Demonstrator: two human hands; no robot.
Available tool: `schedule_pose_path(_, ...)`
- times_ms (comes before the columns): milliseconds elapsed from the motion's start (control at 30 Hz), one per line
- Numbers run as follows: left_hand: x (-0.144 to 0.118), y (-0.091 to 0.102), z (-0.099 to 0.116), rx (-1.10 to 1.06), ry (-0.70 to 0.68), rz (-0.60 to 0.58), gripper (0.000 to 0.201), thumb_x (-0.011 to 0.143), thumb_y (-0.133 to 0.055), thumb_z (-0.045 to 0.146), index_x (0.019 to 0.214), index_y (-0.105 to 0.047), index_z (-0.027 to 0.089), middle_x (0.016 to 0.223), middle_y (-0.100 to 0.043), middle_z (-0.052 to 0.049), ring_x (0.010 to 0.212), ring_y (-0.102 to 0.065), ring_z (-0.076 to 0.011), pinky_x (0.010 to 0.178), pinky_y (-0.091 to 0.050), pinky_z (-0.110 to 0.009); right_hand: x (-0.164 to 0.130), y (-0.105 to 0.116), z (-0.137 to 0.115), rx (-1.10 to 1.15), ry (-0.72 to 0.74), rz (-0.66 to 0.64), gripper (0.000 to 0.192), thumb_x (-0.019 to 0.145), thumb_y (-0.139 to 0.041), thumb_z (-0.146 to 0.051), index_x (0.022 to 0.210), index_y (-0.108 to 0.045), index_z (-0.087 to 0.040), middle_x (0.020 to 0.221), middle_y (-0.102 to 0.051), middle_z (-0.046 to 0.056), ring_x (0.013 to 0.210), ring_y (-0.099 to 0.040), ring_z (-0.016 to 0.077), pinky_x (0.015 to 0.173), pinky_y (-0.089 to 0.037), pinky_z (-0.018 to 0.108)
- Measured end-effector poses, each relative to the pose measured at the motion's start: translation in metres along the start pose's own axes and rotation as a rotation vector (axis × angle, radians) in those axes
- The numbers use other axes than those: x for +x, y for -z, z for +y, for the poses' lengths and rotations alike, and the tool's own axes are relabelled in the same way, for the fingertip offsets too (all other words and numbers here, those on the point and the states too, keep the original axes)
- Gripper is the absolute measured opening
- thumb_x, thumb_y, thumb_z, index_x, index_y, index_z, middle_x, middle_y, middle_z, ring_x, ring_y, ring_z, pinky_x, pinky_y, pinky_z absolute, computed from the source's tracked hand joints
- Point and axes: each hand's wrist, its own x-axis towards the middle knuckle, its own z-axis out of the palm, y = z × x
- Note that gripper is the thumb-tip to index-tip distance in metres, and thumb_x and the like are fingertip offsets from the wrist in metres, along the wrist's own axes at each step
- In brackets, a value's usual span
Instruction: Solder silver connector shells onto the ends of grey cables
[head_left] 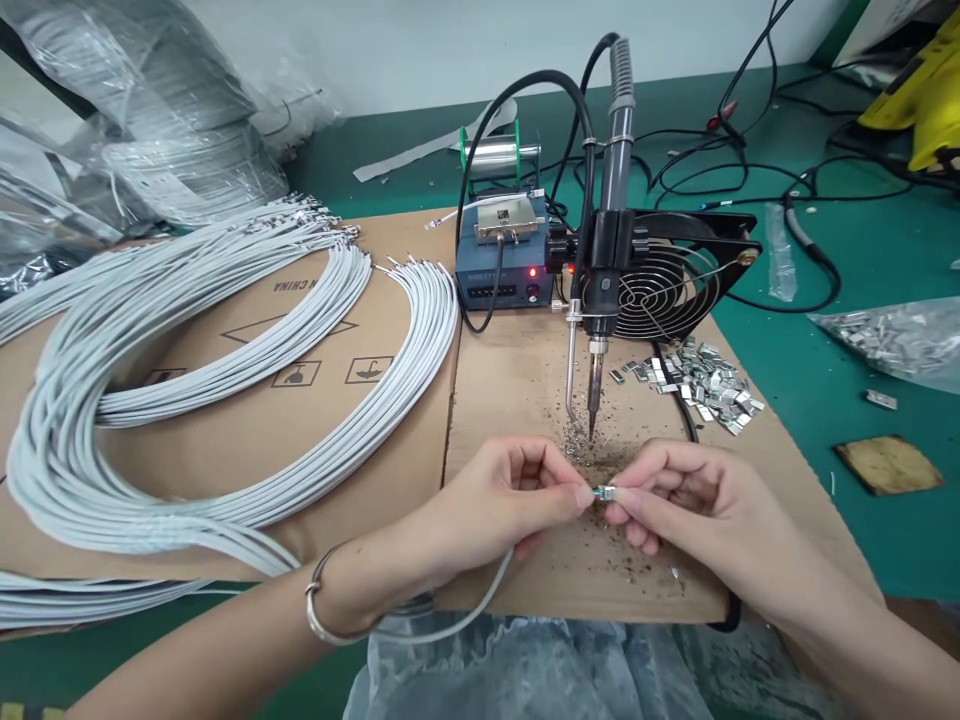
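My left hand (491, 500) pinches the end of a white wire (480, 600), which loops down under my wrist. My right hand (686, 500) pinches a small metal clip (604, 492) at that wire's tip. Both hands meet just below the tip of a mounted soldering iron (596, 385), which points down at the cardboard sheet (517, 380). A solder feed tube (571, 370) hangs beside the iron's tip. A pile of small metal clips (705, 380) lies to the right of the iron.
Bundles of white wires (225, 400) curve across the cardboard on the left. A blue soldering station (502, 265) and a black fan (675, 275) stand behind the iron. A bag of clips (900, 335), a brown pad (889, 465) and black cables lie on the green table at right.
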Motion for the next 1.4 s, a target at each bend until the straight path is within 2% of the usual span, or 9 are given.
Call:
schedule_pose_path(233,0.011,0.009,-0.003,0.038,0.008,0.015,0.021,0.071,-0.067,0.031,0.069,-0.054,0.015,0.052,-0.043,0.007,0.04,-0.031,-0.0037,0.033,-0.028,-0.012,0.015,0.002,0.003,0.041,-0.08,-0.032,0.02,0.068,-0.075,-0.03,0.07,-0.063,-0.014,0.062,-0.069,0.002,0.048,-0.058,0.0054,0.046,-0.048,0.012)
schedule_pose_path(367,0.016,0.01,0.0,0.105,-0.013,0.027,0.016,0.073,-0.064,0.026,0.069,-0.054,0.014,0.054,-0.046,0.006,0.038,-0.035,-0.003,0.032,-0.032,-0.013,0.02,0.003,0.002,0.012,-0.093,-0.027,0.022,0.065,-0.076,-0.032,0.07,-0.063,-0.014,0.062,-0.069,0.004,0.051,-0.061,0.0083,0.047,-0.051,0.016)
schedule_pose_path(533,0.022,0.011,0.005,0.141,-0.041,0.041,0.011,0.074,-0.06,0.019,0.067,-0.053,0.014,0.046,-0.044,0.008,0.037,-0.036,-0.0043,0.032,-0.035,-0.014,0.027,0.006,-0.005,-0.068,-0.092,0.0,0.025,0.061,-0.077,-0.035,0.068,-0.064,-0.014,0.062,-0.07,0.005,0.051,-0.063,0.0111,0.048,-0.053,0.019)
schedule_pose_path(867,0.03,0.011,0.011,0.137,-0.057,0.067,0.014,0.072,-0.063,0.016,0.064,-0.052,0.014,0.049,-0.045,0.008,0.035,-0.04,-0.0035,0.032,-0.038,-0.014,0.035,0.013,-0.006,-0.131,0.015,-0.009,0.014,0.07,-0.072,-0.027,0.068,-0.065,-0.016,0.064,-0.071,0.005,0.054,-0.065,0.0115,0.05,-0.055,0.018)
schedule_pose_path(1067,0.029,0.01,0.011,0.133,-0.067,0.079,0.018,0.072,-0.065,0.021,0.064,-0.051,0.015,0.05,-0.045,0.007,0.036,-0.041,-0.004,0.032,-0.039,-0.014,0.036,0.017,-0.004,-0.147,0.059,-0.013,0.008,0.072,-0.071,-0.023,0.07,-0.066,-0.017,0.065,-0.072,0.004,0.055,-0.065,0.0099,0.05,-0.055,0.014)
schedule_pose_path(1400,0.028,0.011,0.009,0.165,-0.07,0.061,0.019,0.073,-0.065,0.025,0.065,-0.051,0.016,0.048,-0.045,0.008,0.036,-0.042,-0.0049,0.033,-0.037,-0.014,0.035,0.016,-0.007,-0.18,0.041,-0.009,0.005,0.07,-0.07,-0.019,0.068,-0.066,-0.017,0.063,-0.072,0.003,0.054,-0.066,0.0105,0.049,-0.055,0.013)
